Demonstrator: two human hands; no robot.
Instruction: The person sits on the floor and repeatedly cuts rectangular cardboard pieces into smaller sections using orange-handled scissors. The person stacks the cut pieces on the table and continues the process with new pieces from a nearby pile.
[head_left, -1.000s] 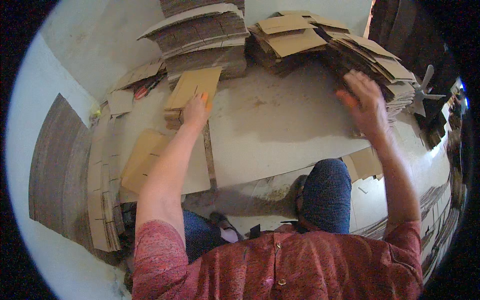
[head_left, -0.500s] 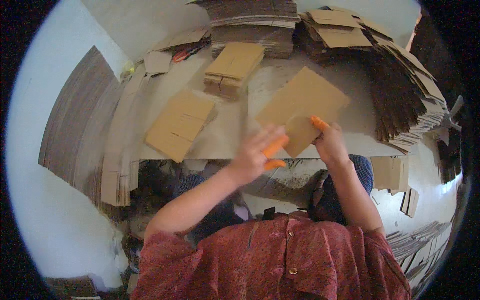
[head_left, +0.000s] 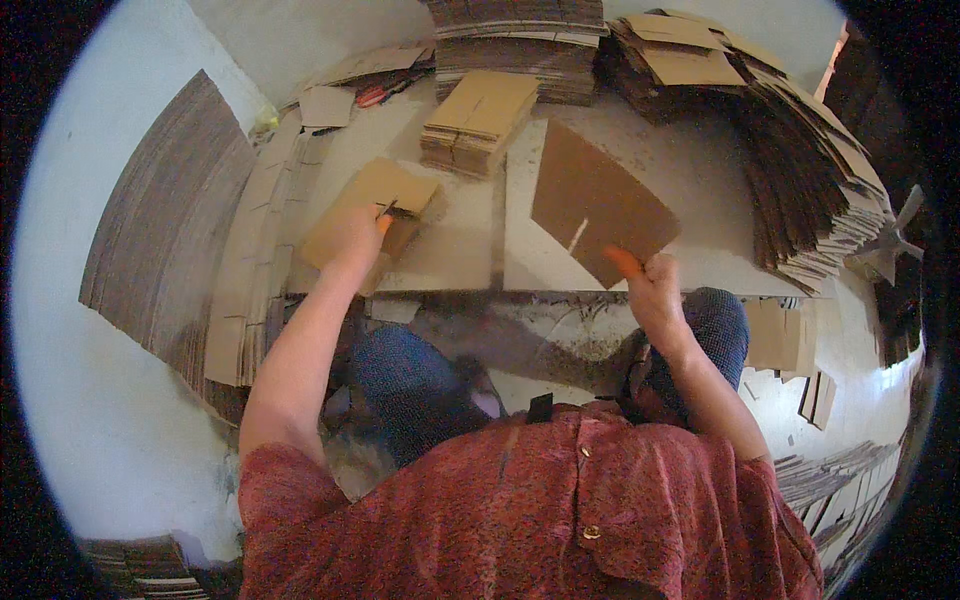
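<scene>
Pinching a brown slotted cardboard sheet (head_left: 598, 205) (tilted), right hand (head_left: 650, 290); left hand (head_left: 358, 235) gripping a tan flattened carton (head_left: 372, 205).

Pale walls (head_left: 90, 420), worn worktable (head_left: 690, 170), stacked cardboard (head_left: 820, 180) around.

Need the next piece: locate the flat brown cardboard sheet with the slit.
The flat brown cardboard sheet is right of centre in the head view, pinched by the right hand over the pale work surface.

Tall cardboard stacks (head_left: 520, 40), fanned cardboard pile (head_left: 810, 170), small fan (head_left: 890, 240)
</scene>
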